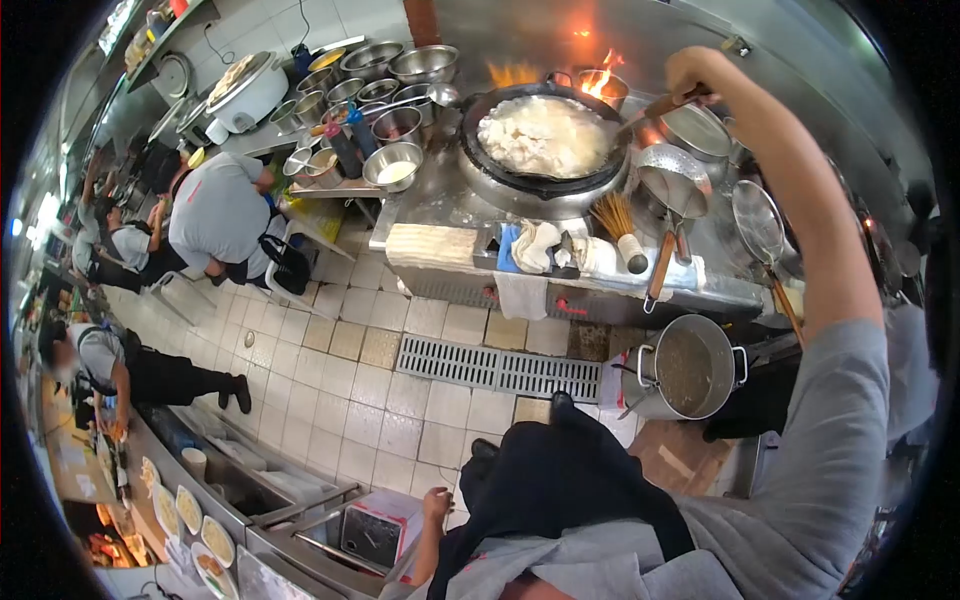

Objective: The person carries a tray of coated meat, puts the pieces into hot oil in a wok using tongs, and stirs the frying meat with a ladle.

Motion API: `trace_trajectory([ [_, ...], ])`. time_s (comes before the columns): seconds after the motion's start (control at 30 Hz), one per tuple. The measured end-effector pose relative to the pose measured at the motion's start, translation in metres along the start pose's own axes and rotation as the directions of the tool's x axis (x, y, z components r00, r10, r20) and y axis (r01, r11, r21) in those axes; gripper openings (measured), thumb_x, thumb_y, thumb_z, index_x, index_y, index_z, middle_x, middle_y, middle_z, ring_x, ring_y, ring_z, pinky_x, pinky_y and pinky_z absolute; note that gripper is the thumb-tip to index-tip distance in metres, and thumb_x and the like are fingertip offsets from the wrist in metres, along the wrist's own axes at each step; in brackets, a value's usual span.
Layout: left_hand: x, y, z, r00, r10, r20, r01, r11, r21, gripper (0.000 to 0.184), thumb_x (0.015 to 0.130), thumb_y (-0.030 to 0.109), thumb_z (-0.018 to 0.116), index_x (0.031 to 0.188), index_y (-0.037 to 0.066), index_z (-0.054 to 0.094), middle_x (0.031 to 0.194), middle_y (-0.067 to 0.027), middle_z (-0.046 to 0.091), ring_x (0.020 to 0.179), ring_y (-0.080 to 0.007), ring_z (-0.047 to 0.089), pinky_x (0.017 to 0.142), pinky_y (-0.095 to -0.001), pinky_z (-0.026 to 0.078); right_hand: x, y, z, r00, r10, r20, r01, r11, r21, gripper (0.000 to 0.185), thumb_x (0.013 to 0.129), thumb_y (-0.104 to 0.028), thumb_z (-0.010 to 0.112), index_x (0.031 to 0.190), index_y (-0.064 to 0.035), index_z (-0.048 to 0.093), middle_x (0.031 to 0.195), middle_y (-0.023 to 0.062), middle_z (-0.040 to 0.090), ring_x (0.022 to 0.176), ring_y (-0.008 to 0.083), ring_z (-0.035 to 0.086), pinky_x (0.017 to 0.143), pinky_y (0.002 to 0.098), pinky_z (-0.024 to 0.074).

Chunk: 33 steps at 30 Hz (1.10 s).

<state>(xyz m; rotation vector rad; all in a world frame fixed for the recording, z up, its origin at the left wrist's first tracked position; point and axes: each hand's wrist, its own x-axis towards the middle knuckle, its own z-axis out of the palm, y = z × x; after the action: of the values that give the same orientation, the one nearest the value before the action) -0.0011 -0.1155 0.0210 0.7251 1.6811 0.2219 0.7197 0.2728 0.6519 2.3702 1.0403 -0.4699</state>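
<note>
My right hand [697, 75] is closed round the wooden handle [664, 104] of a tool whose end reaches the right side of a large wok [472, 141]. Pale, steaming food [545, 135] fills much of the wok, and flames [600, 80] rise behind it. Low beside my body hangs my left hand [437, 504], its fingers curled in and nothing visible in them. A bamboo brush [622, 228] and a strainer [672, 180] lie on the stove to the right of the wok.
Metal bowls [425, 64] and squeeze bottles [342, 150] stand left of the stove. A large pot [690, 368] is at the lower right, near a floor grate [497, 370]. Other people [218, 205] work at the left. Filled plates [189, 508] line the lower-left counter.
</note>
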Motion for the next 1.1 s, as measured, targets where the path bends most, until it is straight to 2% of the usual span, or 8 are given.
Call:
trace_trajectory([
  [0.07,-0.05,0.019,0.013,1.0,0.007,-0.007,-0.006,0.998,0.055,0.023,0.079,0.012,0.065,0.099,0.003,0.062,0.08,-0.0114,0.066,0.067,-0.021,0.066,0.057,-0.036,0.055,0.021,0.026,-0.013,0.929,0.106,0.354,-0.18,0.966,0.183,0.028,0.086,-0.023,0.055,0.069,-0.0023,0.048,0.053,0.0055,0.047,0.041,0.014,0.043,0.035,0.0293,0.0355],
  [0.13,0.048,-0.129,0.008,0.739,0.476,0.476,-0.658,0.362,0.66,0.016,0.078,0.019,0.069,0.086,0.006,0.065,0.077,-0.0087,0.066,0.071,-0.0208,0.065,0.066,-0.0384,0.055,0.07,0.072,-0.005,0.84,0.051,0.54,-0.275,0.898,0.342,0.036,0.089,-0.031,0.055,0.068,-0.0029,0.05,0.059,0.0039,0.048,0.046,0.0117,0.044,0.039,0.0273,0.0355],
  [0.23,0.04,-0.162,0.043,0.811,0.448,0.377,-0.538,0.319,0.78,0.019,0.075,0.025,0.071,0.085,0.008,0.069,0.079,-0.0106,0.068,0.076,-0.0239,0.066,0.074,-0.0384,0.053,0.027,0.085,0.05,0.916,-0.06,0.397,-0.159,0.853,0.497,0.038,0.091,-0.037,0.055,0.074,-0.0036,0.049,0.058,0.0027,0.047,0.04,0.0087,0.039,0.035,0.0244,0.0319],
  [0.37,0.033,-0.162,0.067,0.997,0.029,0.074,-0.035,0.995,0.095,0.032,0.076,0.025,0.07,0.099,0.004,0.069,0.086,-0.0127,0.07,0.084,-0.0278,0.067,0.079,-0.0395,0.052,0.06,0.095,0.13,0.896,-0.271,0.35,-0.096,0.653,0.751,0.028,0.091,-0.032,0.058,0.082,-0.0063,0.052,0.058,0.0024,0.049,0.04,0.0077,0.041,0.033,0.0238,0.0319],
  [0.47,0.049,-0.143,0.078,0.981,0.193,0.006,-0.174,0.869,0.464,0.031,0.079,0.022,0.067,0.101,0.0,0.067,0.088,-0.0113,0.07,0.081,-0.0234,0.067,0.072,-0.0367,0.054,0.059,0.067,0.179,0.928,-0.322,0.185,0.016,0.533,0.846,0.024,0.09,-0.031,0.061,0.084,-0.0087,0.054,0.059,0.0027,0.051,0.041,0.0074,0.043,0.033,0.023,0.0325],
  [0.67,-0.029,0.041,0.061,0.999,-0.026,0.025,0.024,0.998,0.063,0.037,0.082,0.011,0.059,0.116,-0.003,0.056,0.089,-0.0144,0.067,0.067,-0.022,0.066,0.053,-0.0335,0.054,0.075,-0.006,0.236,0.935,-0.354,-0.02,0.135,0.302,0.944,0.018,0.087,-0.022,0.065,0.093,-0.0054,0.062,0.057,0.0005,0.05,0.04,0.0079,0.046,0.033,0.0247,0.034],
  [1.03,-0.013,0.002,0.041,1.0,-0.018,-0.008,0.016,0.989,-0.15,0.034,0.081,0.005,0.057,0.114,-0.001,0.057,0.084,-0.0138,0.065,0.069,-0.0213,0.066,0.052,-0.0328,0.054,0.082,-0.001,0.305,0.875,-0.363,-0.32,0.429,0.273,0.861,0.018,0.086,-0.016,0.065,0.099,-0.004,0.064,0.055,-0.0003,0.048,0.04,0.0075,0.045,0.035,0.0257,0.0351],
  [1.1,-0.024,-0.013,0.038,0.999,0.04,0.03,-0.041,0.998,0.056,0.029,0.082,0.011,0.056,0.108,-0.001,0.061,0.084,-0.0147,0.066,0.07,-0.023,0.066,0.056,-0.0349,0.054,0.066,-0.003,0.314,0.879,-0.32,-0.354,0.439,0.251,0.862,0.018,0.085,-0.016,0.066,0.099,-0.0045,0.064,0.055,-0.0009,0.048,0.04,0.007,0.044,0.036,0.0255,0.0352],
])
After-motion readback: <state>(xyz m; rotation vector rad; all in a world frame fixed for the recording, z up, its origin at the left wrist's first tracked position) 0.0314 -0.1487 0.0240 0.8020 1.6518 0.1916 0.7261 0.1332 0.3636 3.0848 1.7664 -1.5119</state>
